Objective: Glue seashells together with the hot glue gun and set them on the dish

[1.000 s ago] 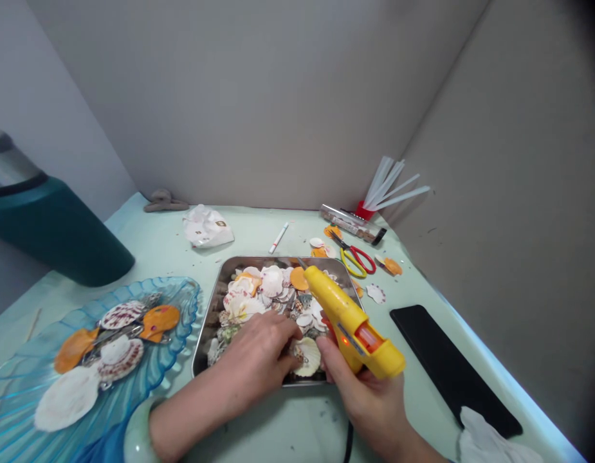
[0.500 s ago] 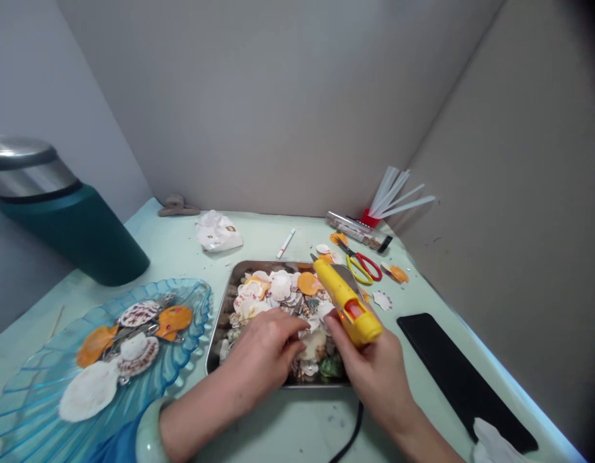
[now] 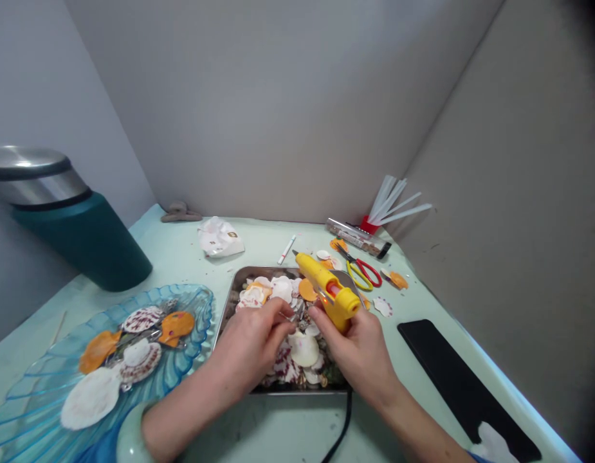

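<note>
A metal tray (image 3: 297, 392) full of mixed seashells lies in front of me. My right hand (image 3: 357, 350) grips a yellow hot glue gun (image 3: 326, 283) over the tray's right side, its nozzle pointing up and left. The gun's black cord runs down past the tray's front edge. Above the shells, my left hand (image 3: 253, 337) has its thumb and fingers drawn together; whatever is between the fingertips is too small to make out. A cream scallop shell (image 3: 304, 349) lies in the tray between the two hands.
On the left, a blue glass dish (image 3: 191, 360) holds several shells, with a green bottle (image 3: 94, 238) behind it. Farther back are a crumpled white packet (image 3: 220, 238) and a marker (image 3: 286, 249). Scissors (image 3: 362, 270), glue sticks (image 3: 388, 199) and a black slab (image 3: 461, 379) are on the right.
The glue gun and my right hand have shifted left. My left hand has moved slightly left and up over the shells, and more shells show at the tray's front.
</note>
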A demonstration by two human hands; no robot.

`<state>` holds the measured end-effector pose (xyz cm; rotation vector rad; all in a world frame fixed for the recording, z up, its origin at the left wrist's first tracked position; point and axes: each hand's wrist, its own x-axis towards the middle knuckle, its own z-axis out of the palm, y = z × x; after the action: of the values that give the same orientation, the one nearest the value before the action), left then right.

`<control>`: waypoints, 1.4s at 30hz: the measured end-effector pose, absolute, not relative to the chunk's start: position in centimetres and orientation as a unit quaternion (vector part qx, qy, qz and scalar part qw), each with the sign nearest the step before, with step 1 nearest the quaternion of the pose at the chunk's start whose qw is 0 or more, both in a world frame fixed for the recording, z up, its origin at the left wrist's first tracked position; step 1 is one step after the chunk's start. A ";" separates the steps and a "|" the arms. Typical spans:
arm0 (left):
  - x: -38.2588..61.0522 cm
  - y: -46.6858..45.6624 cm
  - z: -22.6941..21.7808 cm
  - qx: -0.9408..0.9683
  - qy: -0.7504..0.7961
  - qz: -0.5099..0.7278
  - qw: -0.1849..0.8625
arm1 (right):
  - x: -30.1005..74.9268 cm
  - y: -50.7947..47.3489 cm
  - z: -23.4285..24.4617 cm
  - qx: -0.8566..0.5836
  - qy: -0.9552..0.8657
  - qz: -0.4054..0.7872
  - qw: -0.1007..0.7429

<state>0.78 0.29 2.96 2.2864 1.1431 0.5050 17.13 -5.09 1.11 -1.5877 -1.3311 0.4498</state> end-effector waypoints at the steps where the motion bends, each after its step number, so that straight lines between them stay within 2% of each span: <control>1: 0.6 0.5 3.2 0.838 0.435 0.198 0.264 | 17.2 -5.1 0.9 -0.651 -0.543 0.196 0.493; 6: -0.5 1.9 4.2 0.798 0.471 0.261 0.271 | 17.4 -5.0 0.5 -0.647 -0.526 0.234 0.500; 13: -0.6 2.1 4.8 0.823 0.459 0.211 0.259 | 16.9 -3.2 2.4 -0.602 -0.548 0.266 0.515; 20: 0.1 0.9 4.4 0.781 0.396 0.187 0.445 | 16.2 -3.4 2.7 -0.587 -0.534 0.310 0.523; 25: 0.4 0.6 4.0 0.770 0.388 0.174 0.475 | 16.3 -4.4 1.6 -0.602 -0.514 0.335 0.511; 36: 0.7 0.1 3.4 0.819 0.390 0.144 0.394 | 16.4 -4.9 1.2 -0.582 -0.477 0.382 0.537; 38: 0.5 0.1 3.4 0.841 0.401 0.141 0.333 | 16.4 -4.9 1.4 -0.576 -0.465 0.379 0.556; 42: -0.1 0.0 3.5 0.876 0.451 0.087 0.146 | 16.7 -4.7 1.3 -0.594 -0.432 0.347 0.583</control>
<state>-0.12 -0.04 3.53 2.5236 1.2988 0.2507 16.65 -4.74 1.31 -1.3871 -1.0081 0.8092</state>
